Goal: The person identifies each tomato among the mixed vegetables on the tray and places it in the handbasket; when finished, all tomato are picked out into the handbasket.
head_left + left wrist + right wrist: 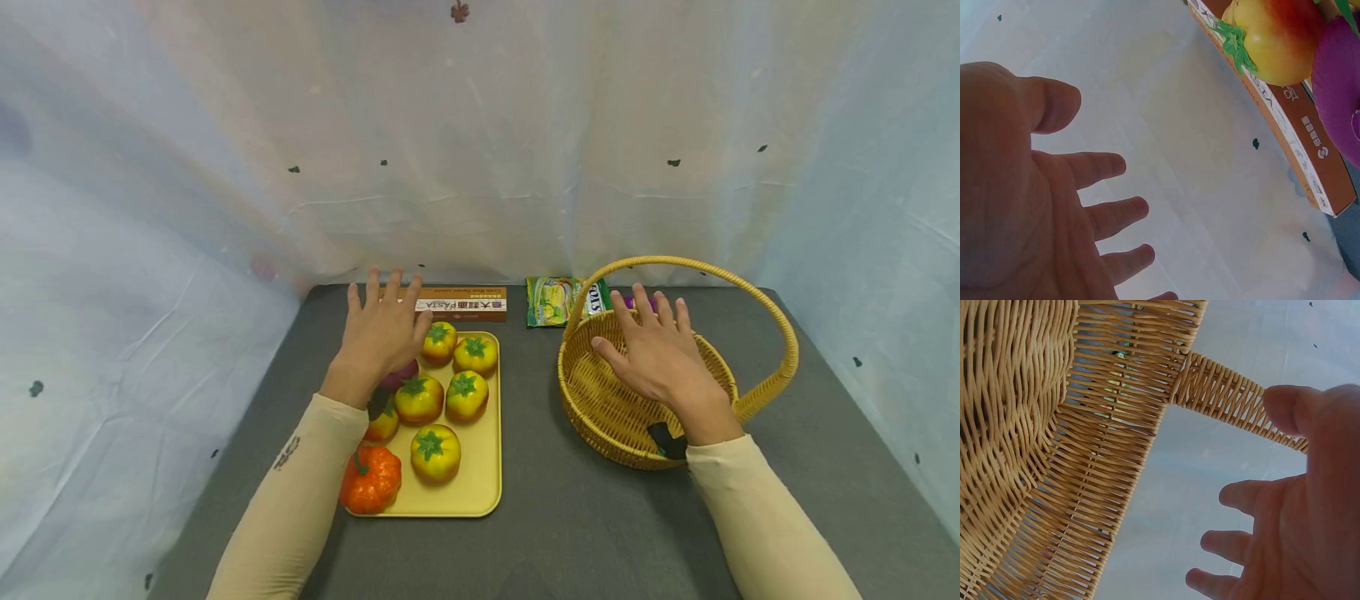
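My left hand (380,335) is spread with straight fingers above the left side of a yellow tray (480,487), holding nothing. Several yellow-red tomato-like fruits (436,454) with green leafy tops lie on that tray, along with an orange pumpkin (372,480). A purple round vegetable (1341,87) is partly hidden under the left hand in the head view. On the right, my right hand (660,354) hovers over a wicker basket (600,437), fingers spread and nothing in them. The basket's tall handle (765,321) arches up behind this hand.
Behind the tray lies a long brown pasta box (468,305). A green and yellow snack packet (551,302) lies at the back beside the basket, with a purple item (632,302) partly hidden behind the basket. White curtains (480,167) hang around the grey table (532,500).
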A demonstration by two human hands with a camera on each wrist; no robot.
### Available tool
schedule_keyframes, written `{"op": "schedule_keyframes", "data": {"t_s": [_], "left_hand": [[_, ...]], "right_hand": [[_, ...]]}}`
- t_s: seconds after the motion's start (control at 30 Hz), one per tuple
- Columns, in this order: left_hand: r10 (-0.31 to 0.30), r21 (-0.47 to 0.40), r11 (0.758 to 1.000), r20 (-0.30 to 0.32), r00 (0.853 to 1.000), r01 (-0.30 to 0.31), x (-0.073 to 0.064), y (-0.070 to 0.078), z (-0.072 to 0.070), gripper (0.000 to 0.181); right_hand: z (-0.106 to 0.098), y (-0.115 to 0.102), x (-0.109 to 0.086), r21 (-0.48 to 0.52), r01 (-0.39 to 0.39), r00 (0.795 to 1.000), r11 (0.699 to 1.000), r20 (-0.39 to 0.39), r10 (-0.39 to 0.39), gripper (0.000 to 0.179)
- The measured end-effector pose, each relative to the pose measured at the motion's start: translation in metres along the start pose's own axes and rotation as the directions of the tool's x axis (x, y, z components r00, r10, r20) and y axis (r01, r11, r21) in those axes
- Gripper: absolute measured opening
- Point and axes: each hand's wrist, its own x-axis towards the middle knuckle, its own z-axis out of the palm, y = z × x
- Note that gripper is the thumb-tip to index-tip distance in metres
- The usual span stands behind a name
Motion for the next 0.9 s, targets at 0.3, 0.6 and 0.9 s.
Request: {"op": "schedule_keyframes", "data": {"t_s": [0.3, 0.6, 0.9], "left_hand": [[0.024, -0.043, 0.999, 0.013, 1.000, -0.024, -0.003, -0.003, -0.001, 0.070], [0.159, -0.344, 0.921, -0.093, 0.983, -0.181, -0.038, -0.064, -0.012, 0.065], [0.116, -0.456, 0.870, -0.178, 0.977, -0.186, -0.079, -0.137, 0.006, 0.055]], "right_hand": [[-0.005, 0.000, -0.004, 0.021, 0.014, 1.000, 1.000, -0.016, -0.013, 0.091], [-0.025, 0.020, -0.049, 0.309, 0.153, 0.987, 0.939, -0.102, -0.127, 0.079], [-0.015, 0.019, -0.082, 0.496, 0.350, 0.921, 0.795, -0.339, -0.194, 0.067]]}}
